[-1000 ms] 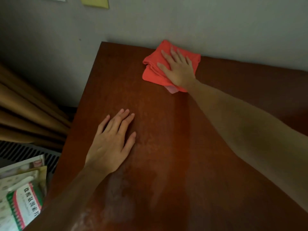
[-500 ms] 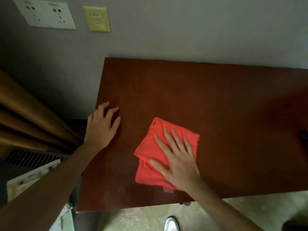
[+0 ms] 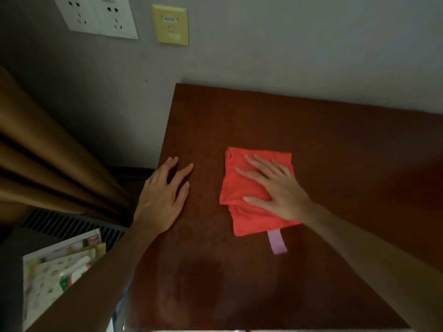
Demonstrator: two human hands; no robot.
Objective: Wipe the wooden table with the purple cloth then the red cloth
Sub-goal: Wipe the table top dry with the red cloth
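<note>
Red cloth (image 3: 249, 188) folded on tabletop (image 3: 335, 149), under right hand (image 3: 275, 188).
Right hand pressed flat, fingers spread; left hand (image 3: 163, 197) flat, open, left of cloth at tabletop edge.

1. I see my right hand (image 3: 278, 188) pressed flat on the folded red cloth (image 3: 242, 188), fingers spread
2. A pale pink tag (image 3: 277, 242) sticks out from the cloth's near edge
3. My left hand (image 3: 163, 195) lies flat at the left edge of the wooden surface (image 3: 335, 144)
4. Curtains (image 3: 48, 164) hang left; wall sockets (image 3: 96, 16) sit above
</note>
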